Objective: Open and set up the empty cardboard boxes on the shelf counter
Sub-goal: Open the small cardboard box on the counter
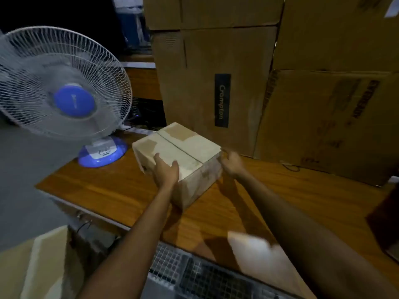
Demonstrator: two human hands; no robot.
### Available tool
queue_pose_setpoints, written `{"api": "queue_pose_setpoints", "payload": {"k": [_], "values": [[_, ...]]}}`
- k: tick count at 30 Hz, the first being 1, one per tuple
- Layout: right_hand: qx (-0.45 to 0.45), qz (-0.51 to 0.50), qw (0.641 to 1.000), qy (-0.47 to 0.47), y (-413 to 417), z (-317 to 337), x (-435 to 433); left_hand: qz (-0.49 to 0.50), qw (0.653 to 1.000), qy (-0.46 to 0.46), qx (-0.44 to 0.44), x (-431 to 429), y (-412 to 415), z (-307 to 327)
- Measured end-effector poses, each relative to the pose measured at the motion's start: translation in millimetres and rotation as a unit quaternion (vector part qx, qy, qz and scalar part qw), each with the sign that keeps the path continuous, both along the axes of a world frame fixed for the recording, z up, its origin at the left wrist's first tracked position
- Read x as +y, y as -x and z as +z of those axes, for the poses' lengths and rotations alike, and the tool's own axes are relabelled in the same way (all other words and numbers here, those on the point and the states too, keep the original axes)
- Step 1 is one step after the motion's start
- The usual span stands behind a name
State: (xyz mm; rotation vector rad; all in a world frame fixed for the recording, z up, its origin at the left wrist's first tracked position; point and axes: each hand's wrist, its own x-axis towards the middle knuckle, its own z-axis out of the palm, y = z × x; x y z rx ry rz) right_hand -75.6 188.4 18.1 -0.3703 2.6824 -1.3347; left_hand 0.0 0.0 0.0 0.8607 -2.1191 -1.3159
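A small pale cardboard box (190, 147) with its top flaps closed sits on the wooden counter (103, 188), turned corner-on to me. My left hand (166, 169) lies flat on the box's near left top edge, fingers spread over it. My right hand (232, 164) presses against the box's right side, motion-blurred. Both hands hold the box between them.
A white and blue table fan (64, 87) stands at the counter's left end. Large brown cartons (216, 83) are stacked behind and to the right of the box. Another pale cardboard piece (41, 262) is at lower left, a wire mesh basket (194, 275) below the counter edge.
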Motion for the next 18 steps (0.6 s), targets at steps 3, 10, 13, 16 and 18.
{"api": "queue_pose_setpoints", "payload": {"k": [3,10,13,16,18], "values": [[-0.058,-0.061,0.995,0.049,33.0,3.4,-12.9,0.028,0.995,-0.097,-0.026,-6.3,14.8,-10.8],[-0.077,-0.113,0.989,0.060,26.3,-33.2,-22.2,-0.041,0.996,-0.074,-0.021,-20.0,23.0,-37.8],[-0.061,-0.183,0.979,0.070,-4.0,-44.0,3.0,-0.137,0.988,-0.076,-0.013,-29.7,15.9,-38.3],[-0.077,-0.192,0.973,0.100,-41.8,-54.1,40.1,-0.231,0.968,-0.099,-0.013,-21.6,5.4,-29.4],[-0.079,-0.191,0.969,0.138,-67.9,-58.1,62.9,-0.272,0.957,-0.100,-0.028,-8.5,-2.6,-21.4]]}}
